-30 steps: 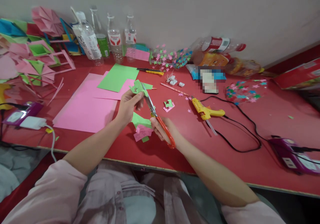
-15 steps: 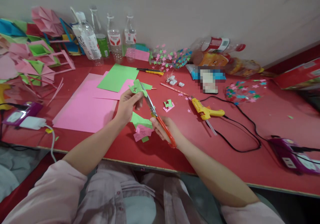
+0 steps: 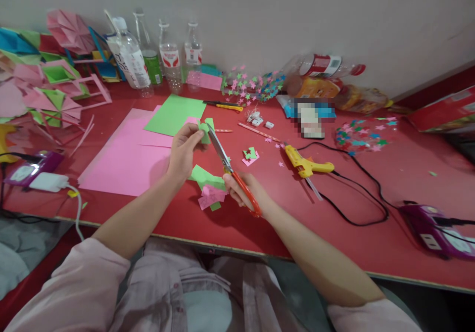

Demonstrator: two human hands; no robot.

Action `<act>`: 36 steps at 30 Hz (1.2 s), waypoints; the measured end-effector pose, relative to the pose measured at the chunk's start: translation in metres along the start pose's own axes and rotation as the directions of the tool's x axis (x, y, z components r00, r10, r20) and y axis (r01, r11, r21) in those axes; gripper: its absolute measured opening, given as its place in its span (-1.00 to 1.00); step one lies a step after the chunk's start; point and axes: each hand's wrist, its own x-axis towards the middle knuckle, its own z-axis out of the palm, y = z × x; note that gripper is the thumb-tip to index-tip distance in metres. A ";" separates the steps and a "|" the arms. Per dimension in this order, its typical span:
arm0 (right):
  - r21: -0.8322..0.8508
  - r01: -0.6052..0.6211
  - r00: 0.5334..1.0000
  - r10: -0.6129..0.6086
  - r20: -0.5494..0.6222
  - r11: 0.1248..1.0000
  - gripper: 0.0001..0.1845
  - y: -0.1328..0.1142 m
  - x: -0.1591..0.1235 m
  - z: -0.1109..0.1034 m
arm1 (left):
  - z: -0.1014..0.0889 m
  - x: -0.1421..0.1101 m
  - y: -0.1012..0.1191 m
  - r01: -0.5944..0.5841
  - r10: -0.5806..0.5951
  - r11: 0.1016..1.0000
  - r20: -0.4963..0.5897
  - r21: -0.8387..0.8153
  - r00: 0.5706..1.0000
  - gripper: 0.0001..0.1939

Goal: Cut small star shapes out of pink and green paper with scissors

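Between thumb and fingers, my left hand [image 3: 185,146] pinches a small piece of green paper [image 3: 206,130] with notched edges. My right hand [image 3: 243,191] is closed around the red handles of a pair of scissors [image 3: 223,155]. The blade tips point up and left, right at the green paper's edge; whether they touch it I cannot tell. Green and pink paper scraps [image 3: 208,181] lie on the red table below the hands. Pink sheets [image 3: 122,159] and a green sheet [image 3: 176,114] lie to the left, partly behind my left hand. A small cut green scrap [image 3: 251,154] rests right of the scissors.
A yellow glue gun [image 3: 306,163] with a black cord lies at right. Behind are a yellow utility knife [image 3: 226,106], a striped pencil [image 3: 260,132], upright plastic bottles [image 3: 171,57] and star-covered bottles [image 3: 252,84]. Paper crafts [image 3: 55,102] stand far left, purple power strips [image 3: 434,228] on both sides.
My left hand has shifted slightly left and down, and the green paper in it has turned to a more upright position. The right hand and scissors have hardly moved.
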 end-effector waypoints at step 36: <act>-0.060 0.077 0.996 -0.079 -0.030 0.995 -0.34 -0.004 -0.007 -0.002 | 0.001 -0.003 0.003 0.157 -0.149 0.987 0.146 -0.046 0.978 -0.78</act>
